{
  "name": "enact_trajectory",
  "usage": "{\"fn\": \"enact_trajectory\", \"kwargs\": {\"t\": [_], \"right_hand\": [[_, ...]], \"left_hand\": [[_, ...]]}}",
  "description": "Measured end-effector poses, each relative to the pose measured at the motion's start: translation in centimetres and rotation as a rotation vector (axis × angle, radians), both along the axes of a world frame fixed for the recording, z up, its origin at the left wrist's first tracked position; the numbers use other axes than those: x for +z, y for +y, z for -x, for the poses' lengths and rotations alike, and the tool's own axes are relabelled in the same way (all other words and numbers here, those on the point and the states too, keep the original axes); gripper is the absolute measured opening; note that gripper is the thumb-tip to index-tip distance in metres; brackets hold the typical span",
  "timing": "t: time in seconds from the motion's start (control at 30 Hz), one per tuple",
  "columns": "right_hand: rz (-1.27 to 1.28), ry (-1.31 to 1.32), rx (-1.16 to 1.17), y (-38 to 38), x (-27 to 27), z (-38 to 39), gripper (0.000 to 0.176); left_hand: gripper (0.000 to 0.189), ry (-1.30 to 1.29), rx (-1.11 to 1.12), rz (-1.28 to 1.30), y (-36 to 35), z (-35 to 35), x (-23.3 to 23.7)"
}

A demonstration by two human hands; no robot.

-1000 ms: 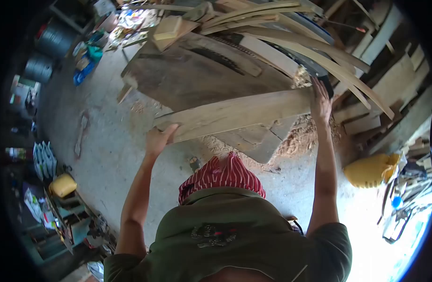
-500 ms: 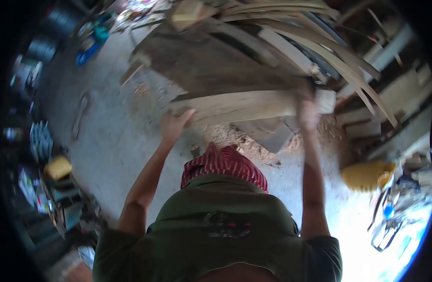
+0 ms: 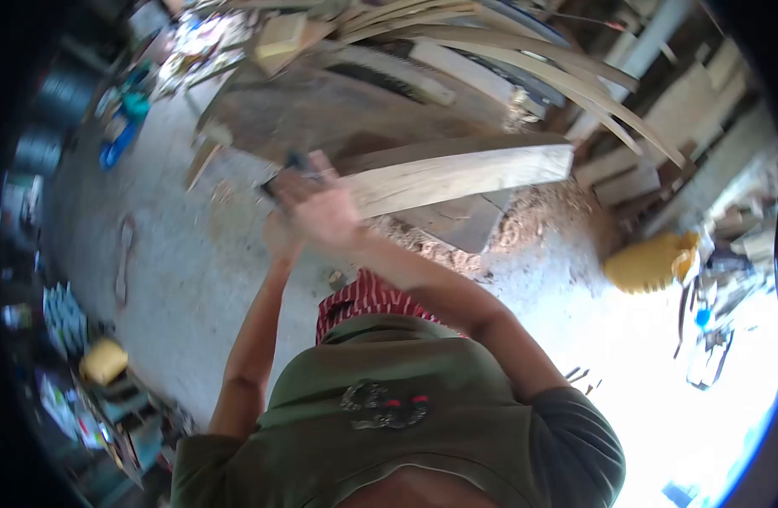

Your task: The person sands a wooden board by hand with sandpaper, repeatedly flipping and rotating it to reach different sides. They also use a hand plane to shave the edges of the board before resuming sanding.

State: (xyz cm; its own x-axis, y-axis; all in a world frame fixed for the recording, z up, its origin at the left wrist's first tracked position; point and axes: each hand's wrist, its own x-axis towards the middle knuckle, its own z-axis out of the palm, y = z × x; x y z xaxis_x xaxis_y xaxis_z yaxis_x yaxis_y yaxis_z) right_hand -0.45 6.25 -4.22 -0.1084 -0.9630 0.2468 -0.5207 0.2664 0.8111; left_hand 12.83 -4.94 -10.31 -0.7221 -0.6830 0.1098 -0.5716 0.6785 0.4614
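A thick, slightly curved wooden beam (image 3: 474, 176) lies across the view, its pale face toward me. My right hand (image 3: 325, 207) reaches across to the beam's left end, blurred by motion. Its fingers are closed on a small dark tool (image 3: 297, 161) whose kind I cannot make out. Behind it, my left hand (image 3: 281, 237) is at the same end of the beam. The right hand covers the left fingers and the beam's left tip, so the left hand's hold is hidden.
Under the beam is a wide brown board (image 3: 262, 114), with wood shavings (image 3: 533, 224) around it. Several long curved strips (image 3: 558, 80) are piled behind. A yellow container (image 3: 647, 264) stands at right, a yellow jug (image 3: 104, 361) at left, and stacked timber (image 3: 719, 178) at far right.
My right hand has swept from the beam's right end to its left end, carrying the dark tool. The left hand has stayed near the left end. The view has shifted slightly.
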Motion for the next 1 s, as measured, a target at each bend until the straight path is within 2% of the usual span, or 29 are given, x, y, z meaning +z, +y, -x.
{"fn": "enact_trajectory", "kwargs": {"t": [0.03, 0.07, 0.1, 0.13, 0.17, 0.2, 0.27, 0.3, 0.33, 0.37, 0.4, 0.43, 0.5, 0.57, 0.63, 0.67, 0.73, 0.77, 0.8, 0.83, 0.87, 0.97, 1.0], "right_hand": [[0.036, -0.375, 0.106, 0.1, 2.2, -0.2, 0.046], [0.086, -0.754, 0.224, 0.3, 4.0, -0.7, 0.045], [0.146, -1.136, 0.357, 0.5, 4.8, -0.8, 0.045], [0.208, -0.713, 0.362, 1.5, 3.5, 0.6, 0.040], [0.259, -0.289, 0.344, 3.4, 2.1, 2.9, 0.036], [0.270, -0.267, 0.313, 6.0, 2.8, 5.3, 0.036], [0.266, -0.911, -0.081, 13.7, 4.9, 10.6, 0.037], [0.439, -1.055, -0.224, 17.6, 1.5, 15.4, 0.032], [0.471, -0.914, -0.325, 21.3, 4.2, 17.3, 0.026], [0.688, -0.999, -0.704, 22.4, 7.1, 17.7, 0.021], [0.814, -0.646, -0.379, 24.7, 6.1, 19.5, 0.019], [0.841, -0.632, -0.386, 23.9, 5.7, 19.5, 0.019], [0.402, -1.006, -0.914, 20.7, 4.7, 17.7, 0.019], [0.087, -0.930, -0.420, 17.1, 4.5, 12.8, 0.013], [0.833, -0.575, 0.421, 13.1, 4.3, 10.2, 0.014], [0.856, -0.571, 0.393, 14.4, 3.8, 10.9, 0.014], [0.321, -0.612, -0.349, 20.8, 2.5, 14.9, 0.018], [0.430, 0.140, -0.328, 24.7, -2.8, 19.8, 0.021], [0.537, 0.239, -0.556, 27.9, -0.3, 21.7, 0.024], [0.401, -0.075, -0.819, 29.6, 0.4, 24.1, 0.027], [0.811, -0.838, -0.831, 30.3, 5.8, 24.0, 0.027], [0.911, -0.713, -0.828, 28.0, 5.2, 21.9, 0.026], [0.899, -0.736, -0.690, 27.7, 5.0, 20.7, 0.023]], "left_hand": [[0.046, -0.178, -0.086, 0.308, -0.4, 0.1, -1.3], [0.046, -0.162, -0.122, 0.307, 0.2, 0.7, -0.8], [0.046, 0.021, -0.016, 0.022, 0.7, 0.8, 0.4], [0.046, 0.197, 0.092, -0.260, 0.9, 0.4, 1.8], [0.046, 0.197, 0.058, -0.254, 1.4, 0.4, 3.2], [0.048, 0.268, 0.083, -0.291, 2.5, 0.9, 4.6], [0.051, 0.358, 0.085, -0.332, 3.7, 1.2, 5.9], [0.052, 0.318, 0.089, -0.314, 3.9, 1.0, 6.2], [0.054, 0.278, 0.095, -0.291, 3.8, 0.7, 6.4], [0.054, 0.290, 0.074, -0.278, 3.5, 0.5, 6.0], [0.054, 0.289, 0.073, -0.251, 3.0, 0.4, 4.9], [0.054, 0.287, 0.072, -0.220, 2.5, 0.4, 4.2], [0.054, 0.351, 0.018, -0.241, 2.2, 0.4, 4.1], [0.054, 0.406, -0.052, -0.272, 2.2, 1.0, 3.6], [0.053, 0.429, 0.033, -0.326, 2.0, 0.5, 3.0], [0.053, 0.411, 0.004, -0.319, 1.8, 0.3, 3.4], [0.052, 0.384, -0.063, -0.374, 2.0, 0.5, 4.1], [0.052, 0.376, -0.071, -0.384, 2.0, 0.6, 3.8], [0.053, 0.373, -0.035, -0.354, 1.7, 0.5, 3.4], [0.054, 0.372, 0.006, -0.318, 1.6, 0.4, 3.1], [0.054, 0.372, 0.016, -0.318, 1.7, 0.3, 3.1], [0.052, 0.341, -0.005, -0.279, 1.9, 0.6, 4.4], [0.051, 0.301, 0.016, -0.290, 2.3, 1.0, 5.4]]}}
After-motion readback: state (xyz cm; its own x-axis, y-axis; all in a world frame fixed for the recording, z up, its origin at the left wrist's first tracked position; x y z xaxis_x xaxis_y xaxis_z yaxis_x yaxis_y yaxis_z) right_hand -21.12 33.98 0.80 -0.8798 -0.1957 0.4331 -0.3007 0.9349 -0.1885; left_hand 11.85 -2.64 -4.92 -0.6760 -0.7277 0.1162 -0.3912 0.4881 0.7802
